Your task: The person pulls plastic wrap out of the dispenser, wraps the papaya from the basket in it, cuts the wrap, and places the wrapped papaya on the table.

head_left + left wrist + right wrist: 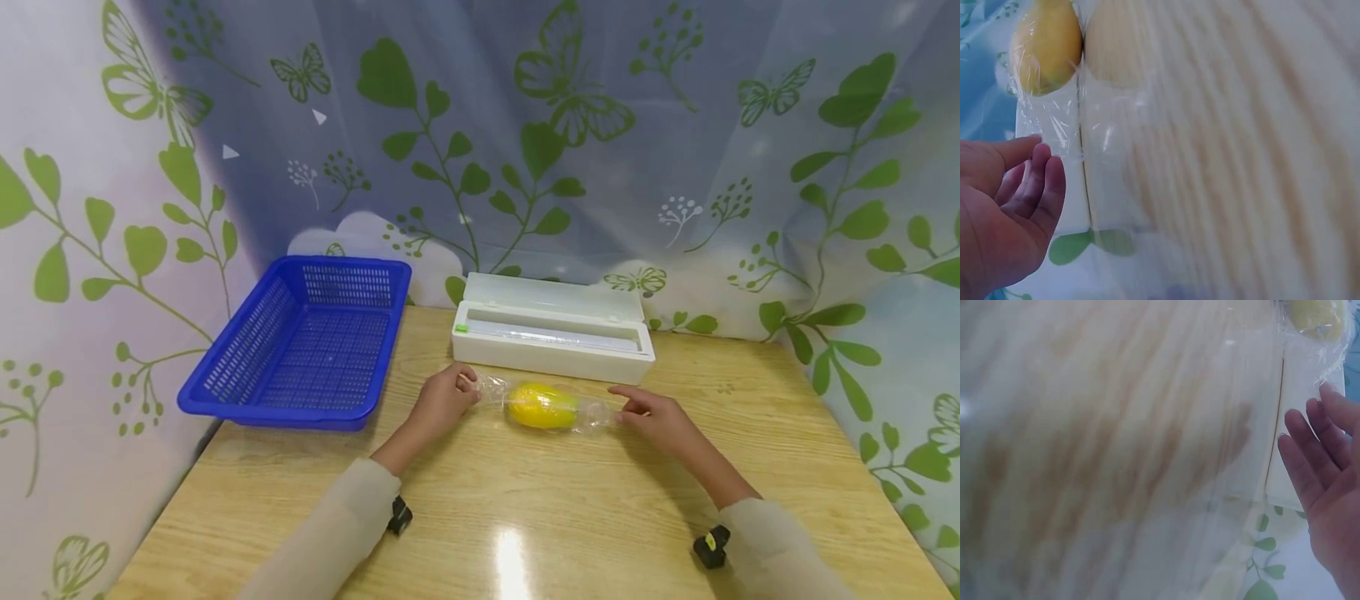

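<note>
A yellow, mango-like fruit with a greenish right end is wrapped in clear plastic wrap, whose loose ends stick out on both sides. My left hand pinches the left end between thumb and fingertips. At the other end, my right hand holds the film by its tip, one finger stretched out above it. The left wrist view shows the fruit beyond the left fingertips, film running down to them. In the right wrist view the film reaches the thumb, and only part of the fruit shows.
Right behind the fruit stands a white wrap dispenser box, its lid raised, with a roll of film and a small green piece inside. A blue slotted plastic basket sits to the left on the wooden table. A patterned curtain hangs behind.
</note>
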`<control>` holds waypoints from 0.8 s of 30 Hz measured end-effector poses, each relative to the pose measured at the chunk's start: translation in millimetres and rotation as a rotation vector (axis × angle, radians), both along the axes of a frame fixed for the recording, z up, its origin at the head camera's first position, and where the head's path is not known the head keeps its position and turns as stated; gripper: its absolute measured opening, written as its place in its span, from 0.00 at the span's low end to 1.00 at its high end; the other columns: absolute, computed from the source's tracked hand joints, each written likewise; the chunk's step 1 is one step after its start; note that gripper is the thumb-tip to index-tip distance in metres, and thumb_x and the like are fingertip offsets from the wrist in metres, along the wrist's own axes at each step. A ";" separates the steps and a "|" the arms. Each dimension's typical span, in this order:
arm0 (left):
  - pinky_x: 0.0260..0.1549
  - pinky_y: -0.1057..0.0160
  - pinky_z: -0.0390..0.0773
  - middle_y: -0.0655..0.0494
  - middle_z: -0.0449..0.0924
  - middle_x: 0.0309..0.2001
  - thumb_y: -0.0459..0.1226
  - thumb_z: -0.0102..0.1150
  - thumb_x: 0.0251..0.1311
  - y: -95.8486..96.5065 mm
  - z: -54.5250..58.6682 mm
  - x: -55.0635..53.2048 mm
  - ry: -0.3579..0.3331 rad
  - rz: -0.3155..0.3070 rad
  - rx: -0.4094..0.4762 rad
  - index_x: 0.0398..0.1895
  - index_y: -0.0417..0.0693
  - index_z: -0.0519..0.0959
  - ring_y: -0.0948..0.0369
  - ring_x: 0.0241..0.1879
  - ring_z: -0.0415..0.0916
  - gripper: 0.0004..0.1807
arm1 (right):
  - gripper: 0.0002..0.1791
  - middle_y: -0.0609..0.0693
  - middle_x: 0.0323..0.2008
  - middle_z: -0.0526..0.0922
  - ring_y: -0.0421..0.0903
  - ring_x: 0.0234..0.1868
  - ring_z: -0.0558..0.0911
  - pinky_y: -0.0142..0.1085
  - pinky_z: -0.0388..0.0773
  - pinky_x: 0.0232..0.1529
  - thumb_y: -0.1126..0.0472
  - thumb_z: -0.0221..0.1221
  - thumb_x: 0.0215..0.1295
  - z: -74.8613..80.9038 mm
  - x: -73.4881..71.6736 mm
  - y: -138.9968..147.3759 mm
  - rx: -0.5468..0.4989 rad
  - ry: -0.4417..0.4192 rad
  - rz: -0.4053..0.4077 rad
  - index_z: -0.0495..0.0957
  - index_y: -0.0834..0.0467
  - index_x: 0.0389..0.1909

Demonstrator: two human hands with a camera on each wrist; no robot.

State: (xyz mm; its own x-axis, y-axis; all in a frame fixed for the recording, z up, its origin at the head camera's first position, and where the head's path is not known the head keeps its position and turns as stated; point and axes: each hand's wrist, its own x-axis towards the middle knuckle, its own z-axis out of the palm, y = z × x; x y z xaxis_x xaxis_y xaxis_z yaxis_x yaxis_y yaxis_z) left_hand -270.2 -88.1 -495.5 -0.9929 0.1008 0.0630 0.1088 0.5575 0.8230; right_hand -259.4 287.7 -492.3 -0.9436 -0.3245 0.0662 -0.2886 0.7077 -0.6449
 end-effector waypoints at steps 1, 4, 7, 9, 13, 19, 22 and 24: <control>0.26 0.65 0.75 0.55 0.81 0.30 0.33 0.68 0.61 0.5 0.7 -0.9 -0.008 -0.003 0.004 0.46 0.46 0.78 0.64 0.21 0.75 0.13 | 0.23 0.51 0.39 0.86 0.46 0.41 0.81 0.33 0.77 0.35 0.60 0.62 0.70 0.1 0.1 -1.1 0.004 0.004 0.018 0.77 0.59 0.64; 0.26 0.64 0.74 0.56 0.80 0.30 0.33 0.67 0.62 0.6 2.0 -4.1 -0.011 -0.017 -0.024 0.55 0.47 0.74 0.63 0.20 0.74 0.19 | 0.19 0.56 0.45 0.87 0.50 0.44 0.84 0.35 0.80 0.38 0.61 0.62 0.70 0.2 -0.5 -5.0 0.028 0.025 0.056 0.80 0.59 0.61; 0.28 0.63 0.73 0.58 0.80 0.31 0.34 0.66 0.63 -1.1 3.2 -6.7 0.000 -0.047 -0.095 0.63 0.51 0.72 0.63 0.21 0.74 0.26 | 0.15 0.57 0.48 0.87 0.53 0.47 0.85 0.36 0.82 0.41 0.62 0.62 0.69 -1.1 -1.7 -8.4 0.047 0.039 0.069 0.84 0.58 0.54; 0.29 0.63 0.73 0.61 0.81 0.30 0.37 0.66 0.64 -1.9 3.2 -8.5 0.025 -0.072 -0.189 0.66 0.55 0.73 0.64 0.23 0.74 0.27 | 0.14 0.56 0.46 0.88 0.51 0.45 0.85 0.36 0.82 0.41 0.63 0.63 0.69 -1.5 -2.5 -10.2 0.058 0.043 0.071 0.85 0.59 0.54; 0.29 0.63 0.71 0.66 0.80 0.31 0.41 0.66 0.65 -3.6 2.4 -9.8 0.068 -0.097 -0.363 0.62 0.60 0.80 0.65 0.29 0.73 0.22 | 0.21 0.50 0.39 0.87 0.42 0.37 0.81 0.33 0.79 0.35 0.63 0.62 0.69 -1.9 -2.4 -12.9 0.057 0.043 0.102 0.79 0.59 0.62; 0.33 0.60 0.73 0.61 0.79 0.37 0.43 0.66 0.65 -5.4 3.4 -8.1 0.077 -0.082 -0.410 0.45 0.58 0.87 0.62 0.36 0.76 0.08 | 0.12 0.49 0.41 0.87 0.37 0.39 0.81 0.33 0.80 0.39 0.63 0.62 0.70 1.7 -0.4 -12.4 0.039 0.034 0.161 0.86 0.58 0.51; 0.38 0.55 0.77 0.60 0.81 0.44 0.44 0.65 0.65 -5.5 3.4 -7.3 0.093 -0.082 -0.420 0.38 0.58 0.87 0.59 0.43 0.80 0.04 | 0.05 0.50 0.42 0.86 0.42 0.42 0.82 0.36 0.82 0.42 0.61 0.62 0.70 4.8 1.5 -10.6 0.040 0.014 0.115 0.86 0.55 0.41; 0.41 0.52 0.79 0.61 0.83 0.47 0.44 0.64 0.66 -5.6 4.0 -6.9 0.087 -0.086 -0.417 0.36 0.58 0.86 0.57 0.46 0.82 0.04 | 0.04 0.53 0.45 0.86 0.46 0.45 0.83 0.36 0.82 0.44 0.61 0.62 0.71 6.4 2.7 -9.4 0.023 -0.013 0.070 0.84 0.55 0.38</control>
State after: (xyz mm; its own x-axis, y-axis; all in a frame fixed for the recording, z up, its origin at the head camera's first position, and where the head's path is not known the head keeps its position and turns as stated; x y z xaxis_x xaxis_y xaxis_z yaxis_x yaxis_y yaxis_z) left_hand -277.2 -93.7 -491.5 -0.9725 0.2176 0.0825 0.2285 0.8264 0.5147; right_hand -256.7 278.4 -485.9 -0.9191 -0.3913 0.0457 -0.3296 0.7004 -0.6331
